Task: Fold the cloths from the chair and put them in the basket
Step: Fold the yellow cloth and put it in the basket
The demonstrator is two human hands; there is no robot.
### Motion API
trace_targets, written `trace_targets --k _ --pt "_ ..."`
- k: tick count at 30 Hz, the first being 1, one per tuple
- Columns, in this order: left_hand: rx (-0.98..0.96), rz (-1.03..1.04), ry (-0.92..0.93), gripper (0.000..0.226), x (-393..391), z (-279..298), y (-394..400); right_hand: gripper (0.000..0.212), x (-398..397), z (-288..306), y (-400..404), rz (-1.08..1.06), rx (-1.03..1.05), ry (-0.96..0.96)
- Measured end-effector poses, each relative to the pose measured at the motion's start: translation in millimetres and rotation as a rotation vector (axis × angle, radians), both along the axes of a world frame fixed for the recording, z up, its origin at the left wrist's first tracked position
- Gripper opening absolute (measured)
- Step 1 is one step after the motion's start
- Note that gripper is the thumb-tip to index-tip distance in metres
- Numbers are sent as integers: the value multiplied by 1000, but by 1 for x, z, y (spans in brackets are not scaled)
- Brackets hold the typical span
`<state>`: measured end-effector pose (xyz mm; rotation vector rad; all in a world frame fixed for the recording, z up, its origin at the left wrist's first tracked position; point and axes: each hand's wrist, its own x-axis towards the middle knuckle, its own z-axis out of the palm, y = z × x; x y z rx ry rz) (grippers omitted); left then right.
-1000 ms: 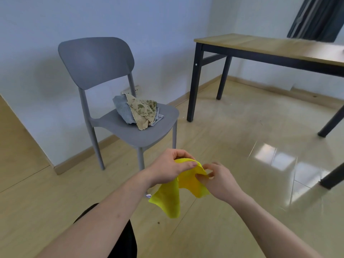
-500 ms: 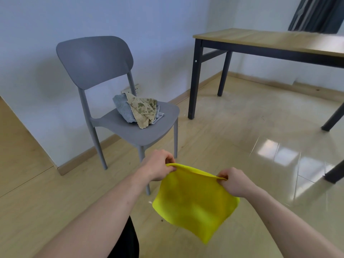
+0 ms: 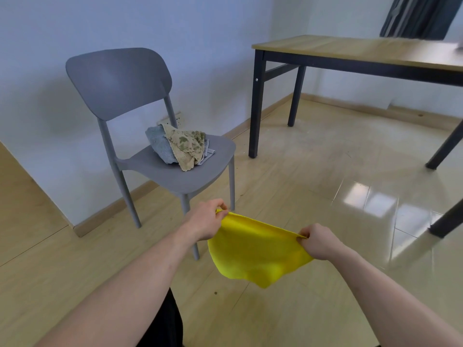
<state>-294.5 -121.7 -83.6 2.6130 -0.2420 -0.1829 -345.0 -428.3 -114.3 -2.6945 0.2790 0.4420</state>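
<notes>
A yellow cloth (image 3: 255,249) hangs spread between my two hands, in front of the chair and above the floor. My left hand (image 3: 206,221) pinches its upper left corner and my right hand (image 3: 317,240) pinches its upper right corner. The grey chair (image 3: 175,171) stands against the wall. On its seat lies a small pile: a grey-blue cloth (image 3: 157,144) with a beige leaf-patterned cloth (image 3: 188,146) draped over it. No basket is in view.
A wooden table with black legs (image 3: 350,53) stands to the right of the chair. A dark curtain (image 3: 421,16) hangs behind it. Glossy tiled floor (image 3: 350,171) spreads in front of the chair and under the table.
The yellow cloth was bunched between my hands. My hands have drawn apart and the cloth now hangs spread out, held by its two upper corners.
</notes>
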Motion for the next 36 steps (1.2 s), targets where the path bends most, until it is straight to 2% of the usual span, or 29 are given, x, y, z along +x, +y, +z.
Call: trace_targets --k 4,10,12,15,17,20,23,26,29,33,36 --pt "-53 -86 27 18 -2 7 1 38 0 5 -7 -93 25 -57" --pt "2 -38 25 19 2 -4 -4 17 -5 5 -25 -120 19 -37" --pt "-1 -29 4 16 5 -6 -13 18 -3 7 -29 -158 60 -38" --pt "-19 8 -49 20 12 -7 -29 26 2 9 -35 -209 88 -137" --pt "-71 23 -95 22 19 -6 -36 25 5 12 -39 -255 129 -239" --pt "-254 42 -147 18 27 0 -45 17 10 24 -47 -345 246 -399" --pt "-343 17 -213 18 29 7 -54 16 9 44 -53 -335 288 -461" --pt "-253 -56 -188 17 29 1 -58 14 4 50 -65 -225 224 -396" --pt "-182 -106 -67 18 26 -21 -60 11 -8 37 -86 -155 145 -305" --pt "-46 -155 81 16 5 -70 -71 5 -36 -6 -109 -174 125 -194" --pt "64 -205 200 24 -18 -118 -79 3 -59 -55 -115 -185 137 -75"
